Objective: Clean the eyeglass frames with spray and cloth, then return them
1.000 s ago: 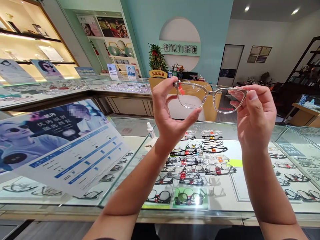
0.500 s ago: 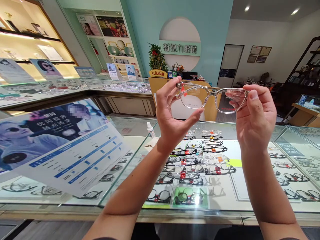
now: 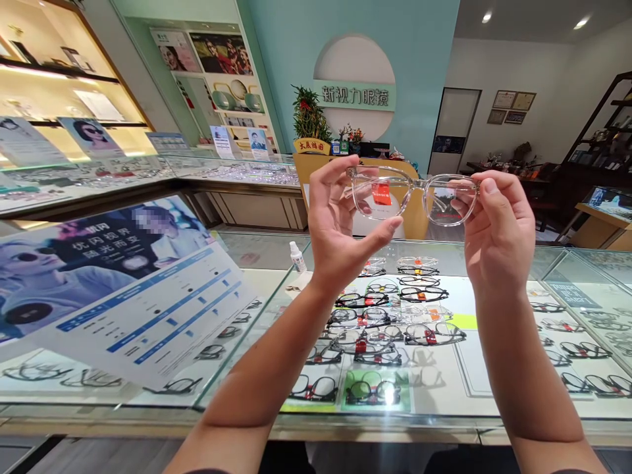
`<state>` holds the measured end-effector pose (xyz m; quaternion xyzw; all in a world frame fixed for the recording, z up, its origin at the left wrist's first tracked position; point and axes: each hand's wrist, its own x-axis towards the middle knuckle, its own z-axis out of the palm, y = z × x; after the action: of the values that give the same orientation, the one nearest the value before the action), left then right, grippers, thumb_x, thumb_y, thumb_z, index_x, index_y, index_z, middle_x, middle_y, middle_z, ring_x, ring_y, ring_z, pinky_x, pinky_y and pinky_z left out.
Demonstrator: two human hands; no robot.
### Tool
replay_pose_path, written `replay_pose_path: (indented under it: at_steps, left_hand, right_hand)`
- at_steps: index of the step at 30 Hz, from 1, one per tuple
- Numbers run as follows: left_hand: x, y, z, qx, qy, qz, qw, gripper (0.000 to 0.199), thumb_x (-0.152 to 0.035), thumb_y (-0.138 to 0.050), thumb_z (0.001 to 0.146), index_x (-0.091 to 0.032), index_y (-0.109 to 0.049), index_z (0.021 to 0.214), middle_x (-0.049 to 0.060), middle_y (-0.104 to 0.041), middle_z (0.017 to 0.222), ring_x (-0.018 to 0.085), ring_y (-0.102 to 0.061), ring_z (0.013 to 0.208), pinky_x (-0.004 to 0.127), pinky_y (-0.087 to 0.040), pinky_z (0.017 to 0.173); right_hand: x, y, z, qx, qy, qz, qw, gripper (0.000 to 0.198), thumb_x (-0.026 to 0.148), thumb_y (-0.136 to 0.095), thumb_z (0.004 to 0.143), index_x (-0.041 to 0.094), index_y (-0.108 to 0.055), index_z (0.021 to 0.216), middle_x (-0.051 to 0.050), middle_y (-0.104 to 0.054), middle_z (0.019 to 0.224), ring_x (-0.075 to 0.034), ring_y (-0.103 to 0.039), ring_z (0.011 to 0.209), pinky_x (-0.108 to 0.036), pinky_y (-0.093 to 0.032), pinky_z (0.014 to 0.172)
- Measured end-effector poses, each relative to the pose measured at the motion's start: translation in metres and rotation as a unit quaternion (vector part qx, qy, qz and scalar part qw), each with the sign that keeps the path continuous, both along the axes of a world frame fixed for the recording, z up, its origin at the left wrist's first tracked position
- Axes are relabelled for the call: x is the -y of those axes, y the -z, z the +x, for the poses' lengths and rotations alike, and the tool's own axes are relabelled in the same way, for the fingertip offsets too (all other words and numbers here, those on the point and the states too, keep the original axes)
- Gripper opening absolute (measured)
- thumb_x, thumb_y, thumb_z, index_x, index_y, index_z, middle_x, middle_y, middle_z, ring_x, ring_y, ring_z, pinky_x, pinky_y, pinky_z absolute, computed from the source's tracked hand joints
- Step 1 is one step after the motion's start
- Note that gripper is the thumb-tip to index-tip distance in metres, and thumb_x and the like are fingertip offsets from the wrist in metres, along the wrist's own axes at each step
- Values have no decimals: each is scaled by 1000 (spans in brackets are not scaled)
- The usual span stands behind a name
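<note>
Clear-framed eyeglasses (image 3: 417, 184) are held up above the counter between my two hands, fronts level and lenses spread left and right. My left hand (image 3: 340, 217) grips their left end near the hinge with the fingers, its thumb stretched under the left lens. At the right end, my right hand (image 3: 501, 224) pinches the hinge corner between thumb and fingers. A red tag (image 3: 382, 193) shows through the left lens. Below my hands, rows of eyeglasses (image 3: 363, 318) with red and orange tags lie on the glass display counter (image 3: 439, 421).
A printed leaflet (image 3: 162, 289) stands on the counter at the left. Behind the rows is a small white bottle (image 3: 297, 257). More glass cases (image 3: 232, 172) run along the back left, and a yellow desk (image 3: 316, 172) with a plant (image 3: 310, 113) stands beyond.
The eyeglasses have turned slightly and their right end has shifted a little left with my right hand. The red tag now shows more fully through the left lens.
</note>
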<state>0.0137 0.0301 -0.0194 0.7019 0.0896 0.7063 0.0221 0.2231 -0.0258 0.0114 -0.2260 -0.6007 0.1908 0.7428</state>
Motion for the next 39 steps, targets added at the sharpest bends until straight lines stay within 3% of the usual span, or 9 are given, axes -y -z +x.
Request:
replay_pose_path:
  at_steps: [6, 14, 22, 25, 30, 32, 34, 36, 39]
  left_hand:
    - [-5, 1, -1, 2, 23, 3, 1000, 92, -74, -85, 78, -42, -44, 153, 8, -59, 146, 34, -61, 143, 44, -64, 103]
    - [-3, 5, -2, 2, 42, -20, 999, 95, -77, -86, 75, -39, -45, 152, 8, -62, 140, 30, -69, 130, 44, -65, 102]
    - [5, 5, -2, 8, 7, -27, 1000, 88, -74, -83, 81, -35, -46, 151, 8, -64, 131, 27, -71, 120, 39, -64, 92]
    - [3, 5, -4, 4, 10, -35, 999, 89, -73, -83, 82, -35, -46, 153, 9, -63, 134, 28, -70, 125, 39, -64, 95]
    - [-12, 4, -14, 1, 69, -72, 995, 80, -69, -79, 88, -38, -49, 155, 8, -65, 140, 28, -71, 126, 39, -64, 97]
    - [-13, 3, -18, -18, 126, -124, 984, 73, -69, -74, 91, -38, -54, 153, 8, -68, 141, 26, -74, 120, 37, -66, 92]
    - [-10, 0, -19, -45, 183, -192, 963, 70, -72, -65, 94, -34, -59, 152, 10, -71, 139, 27, -77, 115, 37, -67, 86]
    - [-2, -5, -18, -71, 234, -262, 934, 71, -73, -57, 96, -26, -65, 148, 13, -76, 132, 29, -79, 114, 40, -69, 85]
    - [9, -12, -12, -111, 305, -344, 881, 67, -73, -55, 95, -20, -74, 133, 14, -82, 117, 32, -80, 111, 43, -70, 84]
  right_hand:
    - [-4, 1, 0, 9, -22, -7, 1000, 17, 49, -68, 100, 33, -71, 101, 0, -76, 99, -21, -79, 106, -41, -65, 96]
    - [-3, -2, -2, -25, -59, -26, 998, 12, 40, -71, 97, 29, -68, 92, 1, -75, 90, -18, -78, 90, -38, -66, 90]
    - [-7, 1, -2, -25, -75, -71, 994, 20, 42, -72, 94, 27, -63, 85, 1, -70, 83, -15, -73, 77, -34, -66, 80]
    - [-11, 2, -1, -22, -80, -67, 994, 25, 47, -73, 93, 27, -61, 85, 2, -65, 82, -15, -71, 74, -34, -67, 79]
    - [-17, 3, 2, -40, -97, -51, 993, 26, 50, -65, 97, 27, -63, 85, 3, -57, 77, -14, -61, 64, -32, -63, 66]
    - [-17, 3, 3, -14, -110, -57, 992, 24, 49, -64, 96, 27, -66, 87, 3, -56, 76, -13, -57, 61, -30, -59, 59]
    - [-13, 3, 1, 47, -97, -39, 993, 18, 46, -68, 93, 28, -69, 95, 3, -59, 79, -14, -59, 66, -30, -58, 62]
    - [-5, 3, -4, 145, -43, 18, 988, 27, 42, -76, 86, 31, -72, 111, 1, -67, 93, -18, -67, 84, -36, -61, 79]
    - [6, 4, -12, 276, 64, 136, 949, 49, 38, -82, 82, 37, -71, 130, -3, -70, 126, -28, -66, 120, -50, -55, 108]
